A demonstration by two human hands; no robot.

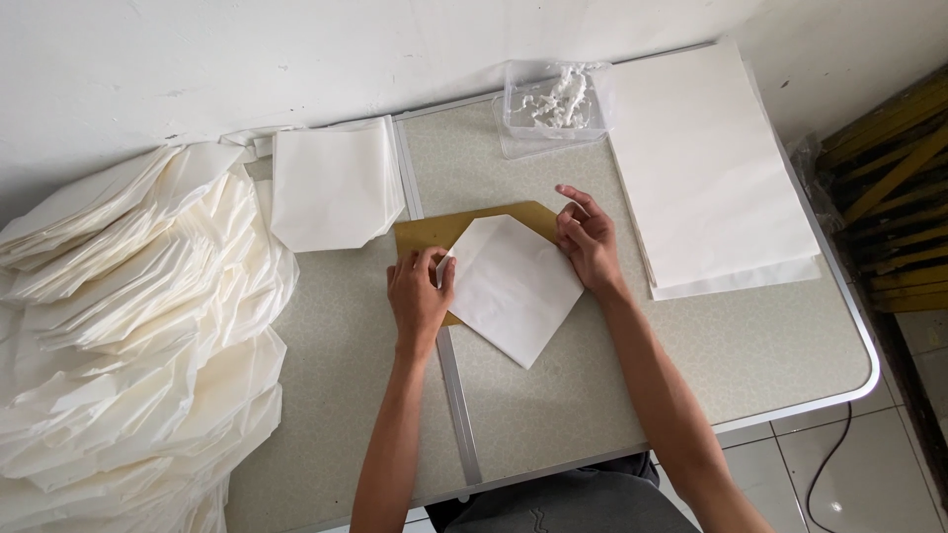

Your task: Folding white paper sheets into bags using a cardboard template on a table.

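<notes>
Pale speckled tabletop (553, 395) with a metal rim and a metal seam down its middle was seen from above, set against a white wall. On it, near the centre, a folded white paper (513, 286) with pointed ends was laid partly over a brown cardboard sheet (425, 237), its lower point reaching past the cardboard onto the bare table.

The left hand (420, 291) was pressed on the paper's left corner, fingers curled down and the thumb tip at the edge; the corner appeared pinched lightly rather than gripped. The right hand (588, 242) was placed at the paper's upper right edge, fingers loosely bent and half open, the fingertips touching the paper's fold; whether anything was actually held there could not be told.

A stack of flat white sheets (706, 158) was laid to the right, and a clear plastic tub (553, 104) with a white lumpy mass inside was stood at the far edge. A small stack of folded papers (331, 183) was placed left of the cardboard, and a large heap of finished folded papers (128, 326) was spread at the far left.
</notes>
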